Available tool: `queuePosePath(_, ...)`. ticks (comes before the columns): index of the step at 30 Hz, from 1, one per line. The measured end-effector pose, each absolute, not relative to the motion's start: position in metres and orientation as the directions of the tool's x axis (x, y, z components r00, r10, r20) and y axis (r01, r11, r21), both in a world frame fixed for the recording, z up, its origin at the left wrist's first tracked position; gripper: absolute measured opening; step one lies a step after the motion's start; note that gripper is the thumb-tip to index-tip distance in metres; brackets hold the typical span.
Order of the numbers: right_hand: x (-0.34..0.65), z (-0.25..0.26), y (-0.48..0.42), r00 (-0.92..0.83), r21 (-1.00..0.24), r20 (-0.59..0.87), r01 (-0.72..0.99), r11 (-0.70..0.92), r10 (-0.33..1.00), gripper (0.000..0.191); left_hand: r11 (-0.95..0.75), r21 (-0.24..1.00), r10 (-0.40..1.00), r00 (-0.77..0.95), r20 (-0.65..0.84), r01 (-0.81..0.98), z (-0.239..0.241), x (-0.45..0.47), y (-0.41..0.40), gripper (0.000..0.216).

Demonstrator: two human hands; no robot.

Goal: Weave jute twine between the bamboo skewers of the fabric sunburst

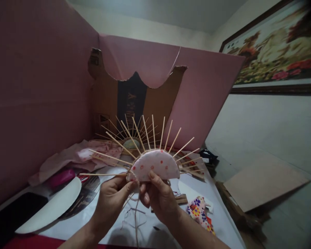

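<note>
A half-disc [155,166] covered in white cloth with red and pink dots is held upright above the table. Thin wooden sticks [144,131] fan out from its curved edge. My left hand [110,195] pinches the left corner, thumb in front, beside the lowest stick. With its thumb on the front, my right hand [162,195] grips the straight lower edge near the middle. A thin string [137,221] hangs from the left corner below my left thumb. The fingers behind the half-disc are partly hidden.
Behind stands a similar stick fan [131,143] before a cut brown cardboard piece [160,103] and pink panels [204,90]. Pink cloth [67,159], a magenta object [62,177] and a white half-disc [54,209] lie left. Flowered fabric [198,211] is at right.
</note>
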State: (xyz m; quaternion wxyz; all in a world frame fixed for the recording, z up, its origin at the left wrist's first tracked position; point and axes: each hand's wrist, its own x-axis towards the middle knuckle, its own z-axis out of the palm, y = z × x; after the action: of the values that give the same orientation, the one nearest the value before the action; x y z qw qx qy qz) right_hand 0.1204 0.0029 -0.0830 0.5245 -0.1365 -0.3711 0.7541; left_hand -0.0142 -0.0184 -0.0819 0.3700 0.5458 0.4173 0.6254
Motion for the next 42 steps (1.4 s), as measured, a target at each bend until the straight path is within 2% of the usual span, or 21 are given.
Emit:
queuePosePath(3, 0.123, -0.084, 0.004, -0.431, -0.676, 0.198, -0.71, -0.196, 0.88, 0.036, -0.558, 0.81, 0.814, -0.072, 0.577, 0.18, -0.08, -0.02, -0.022, 0.012)
queuePosePath(7, 0.124, -0.085, 0.004, -0.448, -0.673, 0.206, -0.71, -0.207, 0.87, 0.037, -0.698, 0.645, 0.668, -0.042, 0.743, 0.31, -0.075, -0.023, -0.024, 0.013)
queuePosePath(10, 0.125, -0.086, 0.003, -0.447, -0.678, 0.212, -0.708, -0.199, 0.869, 0.037, -0.729, 0.598, 0.621, -0.045, 0.783, 0.333, -0.073, -0.022, -0.025, 0.015)
queuePosePath(15, 0.125, -0.082, -0.001, -0.445, -0.679, 0.192, -0.704, -0.209, 0.875, 0.034, -0.728, 0.598, 0.618, -0.056, 0.784, 0.335, -0.075, -0.02, -0.024, 0.015)
queuePosePath(19, 0.127, -0.077, -0.003, -0.428, -0.695, 0.164, -0.69, -0.204, 0.889, 0.034, -0.713, 0.63, 0.653, -0.037, 0.757, 0.307, -0.077, -0.019, -0.022, 0.02)
queuePosePath(22, 0.13, -0.075, -0.001, -0.39, -0.722, 0.173, -0.675, -0.153, 0.904, 0.038, -0.679, 0.68, 0.702, -0.026, 0.711, 0.276, -0.077, -0.019, -0.022, 0.013)
queuePosePath(27, 0.139, -0.074, 0.011, -0.312, -0.752, 0.172, -0.654, -0.08, 0.934, 0.034, -0.642, 0.722, 0.736, -0.057, 0.675, 0.258, -0.077, -0.02, -0.019, 0.011)
queuePosePath(32, 0.148, -0.071, 0.021, -0.307, -0.77, 0.183, -0.635, -0.058, 0.934, 0.035, -0.644, 0.722, 0.75, 0.022, 0.661, 0.251, -0.074, -0.025, -0.015, 0.013)
queuePosePath(35, 0.148, -0.068, 0.021, -0.328, -0.766, 0.183, -0.638, -0.075, 0.927, 0.038, -0.636, 0.733, 0.754, -0.008, 0.657, 0.24, -0.07, -0.028, -0.015, 0.015)
queuePosePath(37, 0.149, -0.066, 0.022, -0.36, -0.751, 0.172, -0.65, -0.114, 0.917, 0.037, -0.575, 0.8, 0.808, -0.037, 0.588, 0.169, -0.067, -0.029, -0.016, 0.021)
queuePosePath(39, 0.152, -0.064, 0.024, -0.364, -0.709, 0.172, -0.691, -0.141, 0.916, 0.033, -0.453, 0.889, 0.889, -0.036, 0.456, 0.069, -0.065, -0.03, -0.017, 0.026)
queuePosePath(42, 0.159, -0.061, 0.03, -0.348, -0.628, 0.199, -0.763, -0.154, 0.916, 0.029, -0.33, 0.944, 0.944, -0.003, 0.33, -0.021, -0.064, -0.029, -0.017, 0.033)
